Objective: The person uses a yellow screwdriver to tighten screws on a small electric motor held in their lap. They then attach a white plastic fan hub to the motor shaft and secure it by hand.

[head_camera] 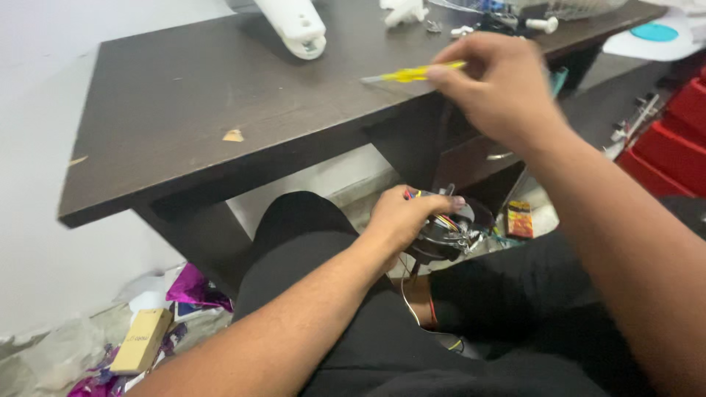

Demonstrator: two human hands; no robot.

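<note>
My left hand [401,218] grips a round dark motor-like part [447,234] with coloured wires on top, held over my lap between my knees. My right hand [500,88] is raised above the front edge of the dark wooden desk [191,110] and pinches a small yellow-handled screwdriver [412,73], its tip pointing left. The screwdriver hovers just over the desk surface, well apart from the motor part below. Thin wires hang down from the part onto my black trousers.
White plastic pieces [298,28] and small hardware lie at the desk's far edge. Red bins [673,140] stand at the right. On the floor are a small orange packet [520,218], a tan box [141,340] and purple foil scraps [193,288].
</note>
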